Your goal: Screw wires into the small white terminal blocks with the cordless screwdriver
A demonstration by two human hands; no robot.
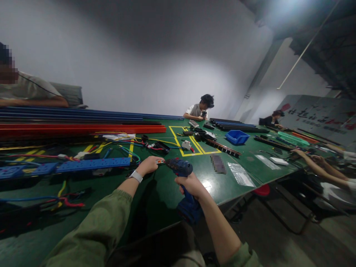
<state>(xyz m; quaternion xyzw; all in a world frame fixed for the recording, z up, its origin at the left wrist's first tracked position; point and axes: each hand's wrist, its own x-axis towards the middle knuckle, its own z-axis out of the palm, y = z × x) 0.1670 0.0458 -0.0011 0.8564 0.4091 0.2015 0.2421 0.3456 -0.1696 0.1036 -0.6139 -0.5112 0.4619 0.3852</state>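
Observation:
My right hand (191,184) is wrapped round the grip of a blue cordless drill (182,167), its nose pointing left. The drill's battery base hangs below the hand, by the table's front edge. My left hand (149,165), with a light watch on the wrist, pinches a small white and orange part (159,161) just left of the drill's tip. Whether the tip touches the part cannot be made out. To the left of my left hand lies a blue socket strip (93,164) with coloured wires around it.
Red-orange rails (83,129) and blue rails (83,113) lie across the green table (167,202) at the back left. A blue bin (237,137), a plastic bag (240,174) and a blurred flat object (218,164) are to the right. Several people sit around.

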